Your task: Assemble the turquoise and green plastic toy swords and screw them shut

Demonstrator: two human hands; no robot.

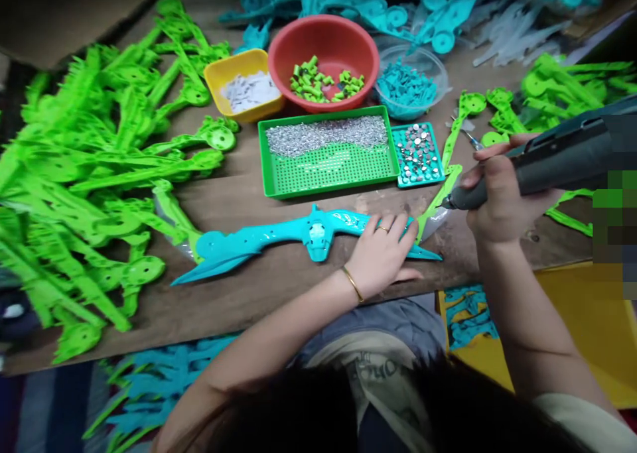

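Observation:
A long turquoise plastic toy bow part (317, 235) with a raised centre lies across the wooden table in front of me. My left hand (382, 251) rests palm down on its right arm. The fingers lie stretched over the part, with the thumb apart beside the near edge. Bright green limb pieces with clear film touch both ends, one on the left (175, 214) and one on the right (440, 191). My right hand (505, 197) is closed around a dark electric screwdriver (562, 158). The screwdriver's tip points left, close to the right green limb.
Behind the part are a green tray (331, 186) of screws, a small turquoise tray (442, 153) of metal discs, a red bowl (323, 32), a yellow tub (213, 85) and a clear bowl (440, 85). Green pieces (89, 194) heap at left. A yellow bin (582, 333) stands below right.

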